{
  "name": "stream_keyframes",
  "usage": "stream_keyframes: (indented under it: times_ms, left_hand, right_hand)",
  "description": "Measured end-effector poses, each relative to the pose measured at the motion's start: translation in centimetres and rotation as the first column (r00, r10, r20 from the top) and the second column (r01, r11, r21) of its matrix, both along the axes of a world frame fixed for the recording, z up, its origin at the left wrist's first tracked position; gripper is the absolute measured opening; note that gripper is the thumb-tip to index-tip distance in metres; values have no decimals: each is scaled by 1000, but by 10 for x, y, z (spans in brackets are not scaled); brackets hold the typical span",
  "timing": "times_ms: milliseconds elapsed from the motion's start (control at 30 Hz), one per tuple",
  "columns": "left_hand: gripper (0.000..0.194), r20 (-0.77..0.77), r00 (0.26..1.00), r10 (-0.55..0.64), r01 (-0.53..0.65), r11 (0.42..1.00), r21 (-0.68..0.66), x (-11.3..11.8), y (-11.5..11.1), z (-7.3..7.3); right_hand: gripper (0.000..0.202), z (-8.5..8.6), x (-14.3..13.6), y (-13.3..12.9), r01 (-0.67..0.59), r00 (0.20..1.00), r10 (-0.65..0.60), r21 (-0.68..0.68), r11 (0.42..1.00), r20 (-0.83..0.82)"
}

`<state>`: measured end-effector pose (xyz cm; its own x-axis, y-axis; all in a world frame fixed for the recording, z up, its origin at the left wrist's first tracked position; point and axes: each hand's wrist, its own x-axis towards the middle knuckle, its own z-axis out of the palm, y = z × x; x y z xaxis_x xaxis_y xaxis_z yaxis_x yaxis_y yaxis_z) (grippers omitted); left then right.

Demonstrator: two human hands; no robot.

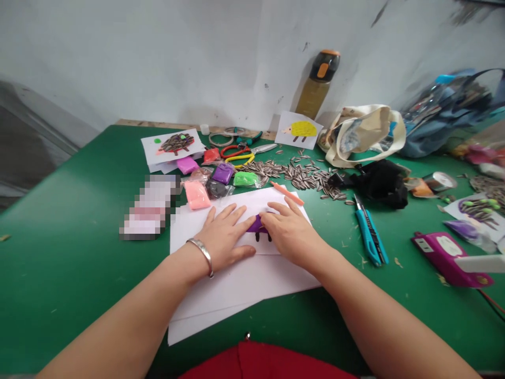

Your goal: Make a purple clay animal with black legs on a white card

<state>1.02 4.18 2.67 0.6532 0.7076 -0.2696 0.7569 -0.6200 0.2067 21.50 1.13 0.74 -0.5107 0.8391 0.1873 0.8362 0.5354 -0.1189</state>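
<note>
White paper sheets (pixel 213 300) lie stacked on the green table before me. On the top sheet is a flat patch of purple modelling clay (pixel 257 224), with two short dark legs below it. My left hand (pixel 224 234), a silver bracelet at its wrist, lies flat with fingers spread, fingertips at the clay's left edge. My right hand (pixel 290 229) presses its fingertips on the clay's right side, other fingers stretched out over the paper. Its thumb is mostly hidden, as is part of the clay. An orange pen-like stick (pixel 290 195) rests at the paper's top right edge.
Packets of coloured clay, such as a green one (pixel 246 179), lie beyond the paper beside scattered sunflower seeds (pixel 303 173) and scissors (pixel 264 149). A blue utility knife (pixel 370 234) and purple glue gun (pixel 450 258) are right. Hedgehog pictures (pixel 299 130) and a bottle (pixel 315 89) stand behind.
</note>
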Motion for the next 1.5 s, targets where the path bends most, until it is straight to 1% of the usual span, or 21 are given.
stream_keyframes:
  times_ms: [100,167,233,300,400,467,600,800,967,1067,1233,1500]
  left_hand:
    - [72,14,1000,-6,5,1000,9,0,0,-1]
    - [74,28,1000,-5,4,1000,12,-1,-1,-2]
    - [75,39,999,-3,2,1000,15,-2,-1,-4]
    - [73,39,999,-6,6,1000,20,-2,-1,-4]
    - [69,23,1000,-11,11,1000,25,-2,-2,-6]
    - [70,23,1000,-12,11,1000,28,-2,-2,-6]
    - [74,43,999,-10,9,999,31,-2,-3,-7]
    - [71,23,1000,-17,16,1000,17,1,-3,-2]
    - [72,39,999,-8,8,1000,14,1,-5,1]
    - [72,33,999,-4,3,1000,12,2,-6,2]
    - [72,15,1000,-2,2,1000,-1,3,-5,2]
    - [68,26,999,-33,32,999,35,3,-7,3]
  right_hand:
    - [20,1,3,1,2,998,-1,7,1000,-67]
    - [20,4,7,1,7,990,-4,21,1000,-143]
    - [21,7,12,-2,16,983,-10,30,999,-182]
    - [21,8,16,-5,-18,986,19,5,1000,-167]
    - [20,5,20,-6,-63,992,57,-48,997,-112]
    - [19,2,21,-6,-74,992,68,-59,996,-105]
    - [20,3,19,-5,-64,988,55,-52,997,-147]
    - [20,1,12,-5,-73,995,67,-75,994,-79]
    - [20,-4,9,-3,-52,993,49,-31,998,-103]
    - [22,-6,6,-2,-22,996,21,-15,1000,-86]
    - [21,-7,3,0,-4,998,2,-35,999,-61]
    - [21,-11,5,4,-22,996,17,-56,998,-84]
